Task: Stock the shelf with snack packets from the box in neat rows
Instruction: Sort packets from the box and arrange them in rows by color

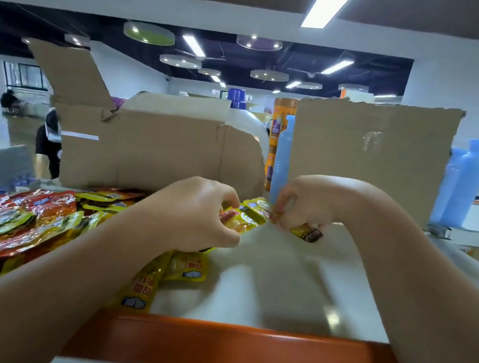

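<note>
Left hand (195,215): is curling its fingers and pinching the left end of the yellow packets (247,215).
Right hand (312,200): is bending its fingers and pinching the right end of the same packets; a dark-ended packet (310,234) is sticking out just below its fingers.
Yellow packets: are lying between the two hands at the far middle of the shelf (279,275), just in front of the box.
Shelf: is showing a white board with an orange front edge (236,350) on the near side.
Box (158,149): is standing open at the far side, left of centre, with one flap pointing up.
Pile of packets (5,222): is lying on the left part of the shelf, red and yellow ones overlapping.
Near packets (187,267): are lying under the left wrist, close to the orange edge.
Cardboard sheet (367,157): is standing upright far behind the right hand.
Blue bottles (464,182): are standing at the far right, beyond the sheet.
</note>
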Motion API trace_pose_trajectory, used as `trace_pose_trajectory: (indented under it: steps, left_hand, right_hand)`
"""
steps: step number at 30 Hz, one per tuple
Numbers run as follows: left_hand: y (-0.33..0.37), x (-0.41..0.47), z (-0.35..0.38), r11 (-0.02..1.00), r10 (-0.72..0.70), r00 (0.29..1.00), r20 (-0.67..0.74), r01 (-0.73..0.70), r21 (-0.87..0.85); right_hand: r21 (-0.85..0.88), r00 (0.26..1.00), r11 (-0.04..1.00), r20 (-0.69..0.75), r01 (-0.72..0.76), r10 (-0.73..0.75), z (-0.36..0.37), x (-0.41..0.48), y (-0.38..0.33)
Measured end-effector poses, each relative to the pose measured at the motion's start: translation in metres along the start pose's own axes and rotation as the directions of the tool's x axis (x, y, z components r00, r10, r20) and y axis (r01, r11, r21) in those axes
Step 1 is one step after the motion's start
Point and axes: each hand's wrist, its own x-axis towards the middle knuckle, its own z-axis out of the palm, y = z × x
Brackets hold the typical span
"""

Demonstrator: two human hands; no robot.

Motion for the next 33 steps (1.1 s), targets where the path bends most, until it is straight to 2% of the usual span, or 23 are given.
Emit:
trace_pose_trajectory:
  steps: [3,8,15,19,24,33]
  left_hand:
    - [0.03,-0.001,0.001,0.998,0.027,0.998,-0.049,-0.03,-0.057]
    - [0.114,0.001,0.02,0.986,0.086,0.992,-0.097,-0.098,-0.132]
    - [0.279,-0.001,0.058,0.959,0.175,0.975,-0.139,-0.201,-0.202]
    - [0.377,-0.003,0.089,0.929,0.258,0.956,-0.141,-0.285,-0.237]
    - [0.487,-0.006,0.132,0.87,0.328,0.937,-0.12,-0.349,-0.348]
    - [0.611,0.0,0.226,0.761,0.459,0.885,-0.076,-0.435,-0.481]
  right_hand:
    - [0.034,0.994,0.999,-0.112,-0.009,0.013,-0.003,-0.034,0.031]
    - [0.203,0.951,0.979,-0.302,0.0,0.062,-0.006,-0.108,0.109]
    - [0.295,0.892,0.954,-0.414,-0.059,0.183,-0.006,-0.241,0.245]
    - [0.392,0.84,0.909,-0.44,-0.14,0.319,0.001,-0.32,0.322]
    - [0.422,0.788,0.871,-0.433,-0.252,0.438,0.013,-0.408,0.404]
    - [0.414,0.671,0.765,-0.377,-0.494,0.638,0.062,-0.491,0.505]
